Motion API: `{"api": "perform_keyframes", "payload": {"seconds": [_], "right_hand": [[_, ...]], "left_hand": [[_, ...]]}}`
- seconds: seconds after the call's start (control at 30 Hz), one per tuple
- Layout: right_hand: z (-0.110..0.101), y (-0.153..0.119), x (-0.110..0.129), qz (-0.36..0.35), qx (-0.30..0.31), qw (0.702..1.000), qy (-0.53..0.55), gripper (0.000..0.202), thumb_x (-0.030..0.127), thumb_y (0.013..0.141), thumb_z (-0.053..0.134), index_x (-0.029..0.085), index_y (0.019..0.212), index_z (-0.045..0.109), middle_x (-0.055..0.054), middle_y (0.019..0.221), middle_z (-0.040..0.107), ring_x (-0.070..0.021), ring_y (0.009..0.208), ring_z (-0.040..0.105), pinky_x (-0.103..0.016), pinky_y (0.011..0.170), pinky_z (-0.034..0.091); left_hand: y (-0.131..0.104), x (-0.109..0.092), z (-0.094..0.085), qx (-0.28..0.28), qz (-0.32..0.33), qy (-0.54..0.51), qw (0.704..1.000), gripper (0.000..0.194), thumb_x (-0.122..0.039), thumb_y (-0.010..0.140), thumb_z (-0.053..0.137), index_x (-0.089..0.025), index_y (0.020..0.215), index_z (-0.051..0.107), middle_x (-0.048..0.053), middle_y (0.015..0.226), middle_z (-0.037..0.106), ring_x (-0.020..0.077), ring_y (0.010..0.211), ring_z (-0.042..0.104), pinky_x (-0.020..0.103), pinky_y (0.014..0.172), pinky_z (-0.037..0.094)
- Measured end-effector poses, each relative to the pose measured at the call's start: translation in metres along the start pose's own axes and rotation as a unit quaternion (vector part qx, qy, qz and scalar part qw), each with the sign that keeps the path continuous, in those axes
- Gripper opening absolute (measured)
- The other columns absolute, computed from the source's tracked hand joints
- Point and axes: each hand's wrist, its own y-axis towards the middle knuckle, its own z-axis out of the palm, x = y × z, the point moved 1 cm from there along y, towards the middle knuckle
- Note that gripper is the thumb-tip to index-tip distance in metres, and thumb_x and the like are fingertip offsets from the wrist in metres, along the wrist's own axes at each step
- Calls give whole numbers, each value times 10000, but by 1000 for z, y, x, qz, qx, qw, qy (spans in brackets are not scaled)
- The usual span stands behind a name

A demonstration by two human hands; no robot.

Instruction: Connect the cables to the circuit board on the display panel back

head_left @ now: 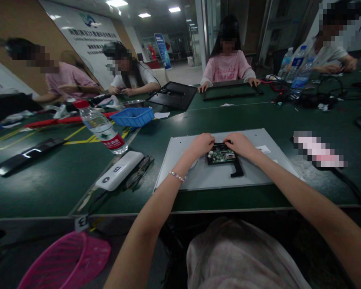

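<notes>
A green circuit board [222, 155] sits in a black plastic bracket [237, 168], whose arm hooks toward me at the lower right. Beneath it is a flat grey panel [180, 160], apparently the back of a display. My left hand [202, 144] has its fingers bent and closed at the bracket's far left corner. At the far right corner, my right hand [237, 143] pinches the bracket in the same way. The fingertips partly cover the bracket's far edge, so their exact hold is hidden.
Left of the panel are eyeglasses [139, 172], a white power bank [119, 170], a water bottle [104, 130] and a blue basket [134, 116]. A pixelated pink object [317, 149] with a cable lies right. Several people sit across the green table [210, 204]. Below is a pink basket [67, 257].
</notes>
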Motion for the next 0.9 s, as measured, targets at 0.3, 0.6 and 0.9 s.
{"api": "perform_keyframes", "payload": {"seconds": [0.3, 0.6, 0.9], "right_hand": [[-1, -1, 1, -6, 0, 1000, -5, 232, 176, 889, 512, 176, 975, 727, -93, 1001, 713, -229, 952, 636, -328, 849, 469], [-3, -1, 2, -8, 2, 1000, -2, 230, 187, 898, 508, 183, 970, 727, -96, 1013, 706, -230, 959, 631, -332, 855, 472], [-2, 1, -2, -27, 23, 999, 17, 257, 173, 909, 473, 147, 1037, 695, -115, 1048, 679, -224, 998, 611, -330, 906, 451]], "left_hand": [[-7, 13, -6, -8, -43, 59, 997, 260, -326, 850, 497, -177, 851, 709, 90, 870, 685, 227, 819, 640, 299, 711, 471], [-9, 15, -9, 38, -56, 70, 995, 313, -384, 893, 458, -177, 862, 691, 95, 848, 696, 203, 798, 646, 275, 717, 460], [-7, 17, -9, 68, -25, 88, 993, 353, -363, 924, 380, -164, 920, 671, 102, 906, 694, 214, 840, 644, 291, 727, 461]]}}
